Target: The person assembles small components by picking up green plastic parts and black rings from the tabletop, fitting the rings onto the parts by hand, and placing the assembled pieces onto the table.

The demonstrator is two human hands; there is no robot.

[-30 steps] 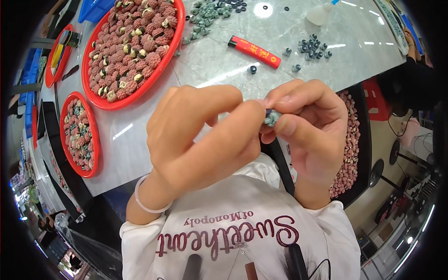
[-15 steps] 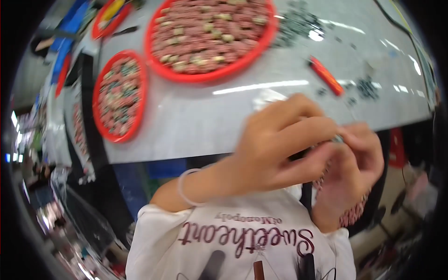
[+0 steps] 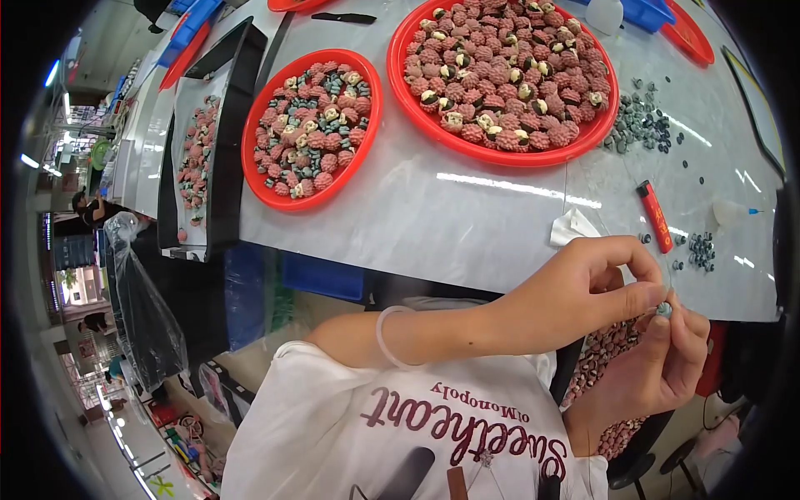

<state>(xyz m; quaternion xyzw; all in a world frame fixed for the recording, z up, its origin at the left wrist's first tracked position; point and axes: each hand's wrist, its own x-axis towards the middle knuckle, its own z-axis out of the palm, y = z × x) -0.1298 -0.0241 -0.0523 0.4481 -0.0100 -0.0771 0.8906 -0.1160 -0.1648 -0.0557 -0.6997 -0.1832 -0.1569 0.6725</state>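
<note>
My left hand (image 3: 596, 287) and my right hand (image 3: 658, 367) meet at the right, just below the table's front edge. Between their fingertips they pinch a small grey-green bead (image 3: 664, 309). A pale bangle (image 3: 385, 337) circles my left wrist. A fine clear thread seems to run up from the bead over the table. Under my right hand lies a dark tray of pinkish-red pieces (image 3: 608, 358) on my lap.
On the grey table (image 3: 433, 225) stand a large red tray of pink knobbly pieces (image 3: 508, 71) and a smaller red tray (image 3: 312, 125). A red lighter (image 3: 655, 216), white scrap (image 3: 573, 227), loose grey beads (image 3: 642, 125) and a black tray (image 3: 200, 158) lie around.
The view has swung left and down, so the red trays now sit in the upper middle. Both hands moved to the lower right, still pinching the bead together.
</note>
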